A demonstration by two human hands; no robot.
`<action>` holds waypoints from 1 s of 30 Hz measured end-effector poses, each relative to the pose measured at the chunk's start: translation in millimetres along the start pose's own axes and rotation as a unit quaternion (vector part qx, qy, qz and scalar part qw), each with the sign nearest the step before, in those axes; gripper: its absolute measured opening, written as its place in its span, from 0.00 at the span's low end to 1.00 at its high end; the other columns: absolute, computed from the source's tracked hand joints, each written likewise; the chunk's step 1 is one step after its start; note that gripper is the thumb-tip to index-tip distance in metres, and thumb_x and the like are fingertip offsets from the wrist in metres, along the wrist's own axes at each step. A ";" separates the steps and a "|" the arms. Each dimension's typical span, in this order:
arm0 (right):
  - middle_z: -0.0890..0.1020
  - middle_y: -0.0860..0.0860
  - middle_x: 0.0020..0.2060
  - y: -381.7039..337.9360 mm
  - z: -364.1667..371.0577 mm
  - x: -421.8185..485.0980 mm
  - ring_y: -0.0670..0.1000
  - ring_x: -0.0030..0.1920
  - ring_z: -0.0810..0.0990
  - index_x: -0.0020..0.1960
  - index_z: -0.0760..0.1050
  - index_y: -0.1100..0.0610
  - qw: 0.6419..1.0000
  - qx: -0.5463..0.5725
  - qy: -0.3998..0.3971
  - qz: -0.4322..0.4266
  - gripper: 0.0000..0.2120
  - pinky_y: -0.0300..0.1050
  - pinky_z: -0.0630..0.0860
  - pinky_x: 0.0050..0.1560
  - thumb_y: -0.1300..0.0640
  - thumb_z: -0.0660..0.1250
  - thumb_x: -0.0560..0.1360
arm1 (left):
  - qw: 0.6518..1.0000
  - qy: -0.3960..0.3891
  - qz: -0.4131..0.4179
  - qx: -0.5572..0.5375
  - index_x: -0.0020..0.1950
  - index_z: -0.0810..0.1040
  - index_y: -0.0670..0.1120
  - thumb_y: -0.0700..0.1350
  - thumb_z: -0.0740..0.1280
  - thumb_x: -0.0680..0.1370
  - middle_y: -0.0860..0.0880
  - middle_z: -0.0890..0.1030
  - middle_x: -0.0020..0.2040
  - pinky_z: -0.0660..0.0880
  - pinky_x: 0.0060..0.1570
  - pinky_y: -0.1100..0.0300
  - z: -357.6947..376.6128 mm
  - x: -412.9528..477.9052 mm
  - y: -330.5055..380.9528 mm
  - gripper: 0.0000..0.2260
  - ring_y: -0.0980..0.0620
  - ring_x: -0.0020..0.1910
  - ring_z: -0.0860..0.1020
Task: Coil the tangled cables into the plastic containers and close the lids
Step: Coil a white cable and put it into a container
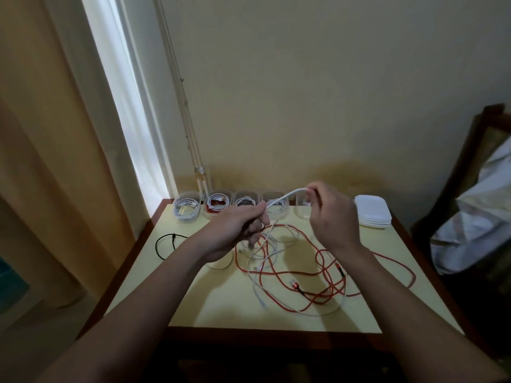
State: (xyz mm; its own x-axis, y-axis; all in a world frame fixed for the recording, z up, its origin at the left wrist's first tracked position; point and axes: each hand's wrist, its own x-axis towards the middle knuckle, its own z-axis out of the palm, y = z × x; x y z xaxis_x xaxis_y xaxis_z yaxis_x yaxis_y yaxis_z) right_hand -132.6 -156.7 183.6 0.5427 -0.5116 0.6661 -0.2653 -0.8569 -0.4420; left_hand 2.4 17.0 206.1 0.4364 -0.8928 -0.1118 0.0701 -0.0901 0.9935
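A white cable stretches between both hands above the table. My left hand grips it near its lower part, and my right hand pinches its end higher up. The rest of this cable hangs down into a tangle of white cables and a long red cable spread on the pale yellow table. Several clear plastic containers stand open in a row along the far edge; most hold coiled cables, and the rightmost one looks nearly empty.
A stack of white lids lies at the far right of the table. A black cable lies loose at the left. A curtain and window are at the left, a wall behind, and a chair with cloth at the right.
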 end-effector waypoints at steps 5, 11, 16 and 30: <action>0.77 0.47 0.37 8.2 -6.4 3.2 0.49 0.37 0.74 0.48 0.74 0.53 0.998 0.027 0.010 0.055 0.09 0.46 0.69 0.33 0.54 0.60 0.85 | 0.998 -0.051 -0.013 -0.020 0.41 0.73 0.45 0.52 0.61 0.83 0.47 0.67 0.29 0.69 0.43 0.51 9.8 1.5 8.4 0.15 0.47 0.32 0.75; 0.77 0.45 0.32 24.1 -8.0 -6.3 0.46 0.34 0.74 0.45 0.75 0.53 0.990 0.077 -0.036 0.109 0.10 0.45 0.65 0.31 0.52 0.63 0.84 | 0.985 -0.035 -0.060 -0.160 0.35 0.70 0.48 0.52 0.62 0.82 0.54 0.57 0.23 0.53 0.25 0.61 11.3 11.2 20.7 0.17 0.56 0.20 0.55; 0.77 0.46 0.31 34.0 -6.3 -24.8 0.46 0.33 0.75 0.45 0.76 0.52 0.989 0.091 -0.064 0.097 0.11 0.48 0.70 0.33 0.47 0.64 0.83 | 0.949 0.051 -0.019 -0.311 0.35 0.72 0.45 0.46 0.60 0.80 0.55 0.57 0.22 0.50 0.19 0.65 -1.1 21.3 31.2 0.14 0.58 0.17 0.54; 0.74 0.44 0.47 28.2 -8.9 -55.4 0.45 0.49 0.73 0.53 0.79 0.51 0.990 0.034 -0.130 0.035 0.07 0.45 0.74 0.48 0.52 0.63 0.83 | 0.902 0.128 0.062 -0.407 0.71 0.70 0.35 0.36 0.58 0.83 0.49 0.77 0.37 0.69 0.34 0.64 -10.1 16.9 34.5 0.17 0.55 0.33 0.72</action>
State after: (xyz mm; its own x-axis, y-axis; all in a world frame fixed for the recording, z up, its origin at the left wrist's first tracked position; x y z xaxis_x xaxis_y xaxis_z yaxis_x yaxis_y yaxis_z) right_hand -177.2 -153.1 139.5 0.7138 -0.5291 0.4589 -0.2604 -0.8087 -0.5274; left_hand 21.3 3.2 238.3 0.6720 -0.7328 -0.1071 0.5966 0.4500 0.6645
